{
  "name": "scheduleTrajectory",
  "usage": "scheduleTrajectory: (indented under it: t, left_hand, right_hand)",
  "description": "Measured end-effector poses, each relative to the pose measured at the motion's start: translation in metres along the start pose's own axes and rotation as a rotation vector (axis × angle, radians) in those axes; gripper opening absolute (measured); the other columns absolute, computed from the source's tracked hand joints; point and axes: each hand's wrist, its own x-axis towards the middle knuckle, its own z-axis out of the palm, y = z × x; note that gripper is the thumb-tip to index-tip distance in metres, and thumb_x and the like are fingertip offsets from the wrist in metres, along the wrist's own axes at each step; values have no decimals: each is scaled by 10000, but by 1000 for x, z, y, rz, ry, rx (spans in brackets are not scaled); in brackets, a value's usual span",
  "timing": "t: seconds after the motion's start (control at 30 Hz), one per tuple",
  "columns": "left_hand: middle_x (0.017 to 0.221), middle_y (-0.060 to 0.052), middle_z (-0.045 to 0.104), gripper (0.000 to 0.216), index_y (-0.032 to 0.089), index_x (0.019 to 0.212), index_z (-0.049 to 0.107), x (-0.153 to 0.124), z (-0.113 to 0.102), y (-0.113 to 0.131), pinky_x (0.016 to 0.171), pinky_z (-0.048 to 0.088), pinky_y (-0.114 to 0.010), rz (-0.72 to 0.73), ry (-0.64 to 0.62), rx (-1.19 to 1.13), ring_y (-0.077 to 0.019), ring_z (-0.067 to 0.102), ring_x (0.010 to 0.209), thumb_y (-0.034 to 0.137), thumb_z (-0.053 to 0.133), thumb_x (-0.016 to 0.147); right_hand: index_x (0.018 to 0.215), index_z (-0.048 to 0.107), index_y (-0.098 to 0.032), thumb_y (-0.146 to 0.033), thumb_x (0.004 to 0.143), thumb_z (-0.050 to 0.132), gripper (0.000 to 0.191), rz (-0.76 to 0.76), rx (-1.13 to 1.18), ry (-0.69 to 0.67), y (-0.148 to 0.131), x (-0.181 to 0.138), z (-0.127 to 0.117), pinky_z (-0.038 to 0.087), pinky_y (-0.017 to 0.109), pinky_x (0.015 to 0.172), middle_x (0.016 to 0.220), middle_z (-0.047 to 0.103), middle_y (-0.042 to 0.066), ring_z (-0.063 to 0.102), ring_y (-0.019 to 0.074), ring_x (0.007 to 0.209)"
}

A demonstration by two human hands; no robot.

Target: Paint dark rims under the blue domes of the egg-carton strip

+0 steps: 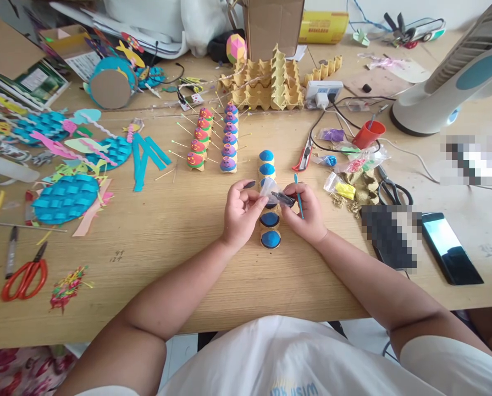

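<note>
My left hand (241,214) pinches a small clear plastic bag (267,188) between thumb and fingers. A dark bit (249,185) sits at one of its fingertips. My right hand (309,214) is closed on the bag's other side, where soft black material (286,198) shows, probably modelling clay. A thin blue stick (298,193) is also held in the right fingers. Beneath both hands stands an egg-carton strip with blue domes (270,239); the nearest domes have black rims. Its middle is hidden by the hands and bag.
Two decorated egg-carton strips, one red (200,135) and one purple (230,137), stand behind left. Scissors with red handles (25,279) lie front left. To the right are a utility knife (304,154), red cup (369,133), black scissors (390,188), phone (452,247) and fan (423,110).
</note>
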Motion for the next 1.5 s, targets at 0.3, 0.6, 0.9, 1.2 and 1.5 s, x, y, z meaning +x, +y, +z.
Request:
scheduleTrajectory:
  t: [0.3, 0.6, 0.9, 1.2, 1.5]
  left_hand:
    - [905, 26, 735, 460, 272, 1374, 596, -7, -1, 1, 789, 620, -231, 127, -115, 131, -113, 752, 820, 402, 825, 997]
    - [1007, -11, 824, 466, 265, 1409, 591, -5, -1, 3, 857, 658, -268, 154, -105, 152, -140, 816, 925, 394, 806, 1017]
    - [966, -11, 824, 488, 247, 1384, 601, -7, 0, 5, 864, 674, -298, 116, -157, 167, -152, 820, 883, 413, 837, 990]
    - [1021, -48, 842, 476, 228, 1365, 624, -8, 2, 5, 861, 681, -314, 151, -129, 191, -173, 834, 925, 432, 829, 987]
    - [968, -27, 839, 458, 226, 1348, 628, -9, 2, 8, 862, 673, -305, 122, -118, 180, -152, 827, 872, 434, 825, 992]
  right_hand:
    - [1259, 647, -286, -601, 989, 739, 425, 49, 143, -68, -5, -1, -2, 583, 409, 860, 1099, 702, 57, 658, 211, 938]
    - [1111, 653, -261, -380, 1040, 690, 143, -77, -8, -80, -9, 4, 0, 549, 366, 754, 949, 700, 37, 639, 189, 834]
    - [1053, 675, -260, -297, 1066, 680, 40, -174, -51, -12, -13, 5, 2, 525, 334, 706, 864, 714, 12, 650, 167, 780]
    - [965, 665, -261, -427, 1072, 668, 198, -40, 14, -9, -12, 2, 2, 542, 371, 724, 845, 704, 28, 631, 182, 768]
    - [956, 674, -255, -381, 1070, 679, 170, -22, 50, -10, -14, 1, 4, 541, 356, 731, 863, 729, 29, 643, 172, 771]
